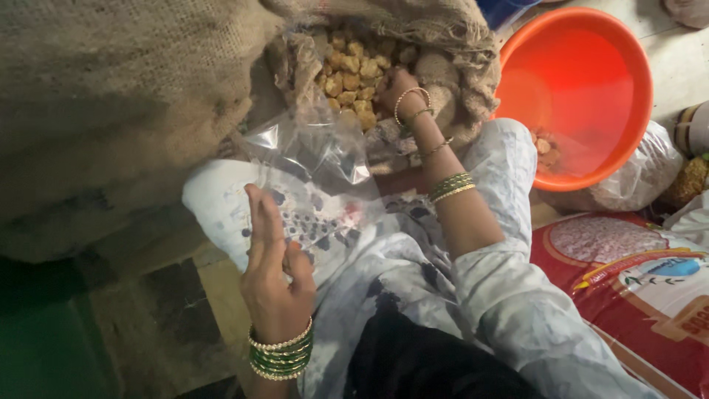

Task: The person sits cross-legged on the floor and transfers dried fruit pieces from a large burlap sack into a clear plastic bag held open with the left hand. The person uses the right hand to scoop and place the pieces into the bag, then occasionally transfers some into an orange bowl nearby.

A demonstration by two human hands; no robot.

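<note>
Two hands seen. Right hand [399, 85] is sunk into yellow-brown lumps [353, 70] inside the coarse brown jute sack [111, 96]; fingers buried, grip cannot be told. Left hand [275, 277], below the sack, fingers pinched on a clear plastic bag [317, 151]. Orange plastic tub [591, 89] right of the sack.

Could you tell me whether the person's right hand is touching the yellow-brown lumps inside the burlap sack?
Touching: the head view shows the right hand resting on the lumps in the sack.
</note>
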